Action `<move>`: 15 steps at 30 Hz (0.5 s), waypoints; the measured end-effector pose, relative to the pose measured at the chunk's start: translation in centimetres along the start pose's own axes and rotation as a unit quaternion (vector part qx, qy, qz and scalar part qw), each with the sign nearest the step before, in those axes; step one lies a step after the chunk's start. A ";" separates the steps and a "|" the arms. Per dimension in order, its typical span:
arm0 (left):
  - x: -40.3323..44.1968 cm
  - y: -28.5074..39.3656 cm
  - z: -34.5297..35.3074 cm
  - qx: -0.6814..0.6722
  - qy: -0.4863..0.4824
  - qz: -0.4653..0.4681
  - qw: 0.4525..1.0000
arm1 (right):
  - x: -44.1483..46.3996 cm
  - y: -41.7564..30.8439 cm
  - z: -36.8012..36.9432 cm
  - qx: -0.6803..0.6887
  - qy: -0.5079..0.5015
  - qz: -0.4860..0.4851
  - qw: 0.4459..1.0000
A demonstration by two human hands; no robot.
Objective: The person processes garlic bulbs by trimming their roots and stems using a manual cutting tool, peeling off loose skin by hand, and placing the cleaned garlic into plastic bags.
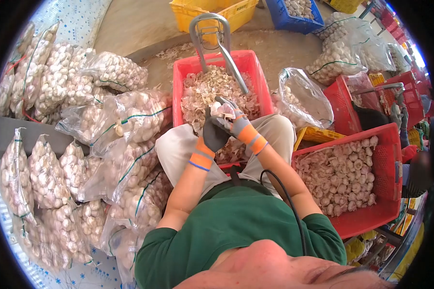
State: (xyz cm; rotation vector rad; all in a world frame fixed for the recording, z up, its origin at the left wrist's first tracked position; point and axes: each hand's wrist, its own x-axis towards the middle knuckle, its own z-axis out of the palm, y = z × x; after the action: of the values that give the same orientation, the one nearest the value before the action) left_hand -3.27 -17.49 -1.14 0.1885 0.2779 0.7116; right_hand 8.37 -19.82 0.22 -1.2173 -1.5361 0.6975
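Your left hand (214, 135) and right hand (238, 124) hold garlic (225, 111) between them; its pointing direction and long axis: unclear.

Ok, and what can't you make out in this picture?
All in the head view:
Left hand: fingers partly hidden by the right hand.
Held garlic: underside covered by the hands.
Central red crate: floor buried under garlic skins.
Yellow crate: far side cut off by the top edge.
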 end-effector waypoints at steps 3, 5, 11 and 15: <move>0.3 0.9 -1.3 0.011 -0.019 -0.003 1.000 | 0.3 -0.4 0.3 0.424 -0.015 0.172 0.889; -0.1 1.8 -1.3 0.040 -0.058 0.009 0.997 | 0.1 1.6 0.6 0.405 -0.032 0.138 0.903; -1.0 3.1 -0.1 0.127 0.111 0.025 0.985 | 1.3 2.0 -1.2 0.418 -0.027 0.165 0.893; 0.0 4.0 -1.6 0.061 0.121 0.060 0.989 | 2.2 2.9 -3.3 -0.277 -0.069 0.163 0.945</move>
State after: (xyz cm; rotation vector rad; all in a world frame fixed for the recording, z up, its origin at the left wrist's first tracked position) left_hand -6.26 -14.40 -1.54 0.2367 0.5458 0.8391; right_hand 12.54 -17.26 -0.51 -1.9096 -1.7304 0.5839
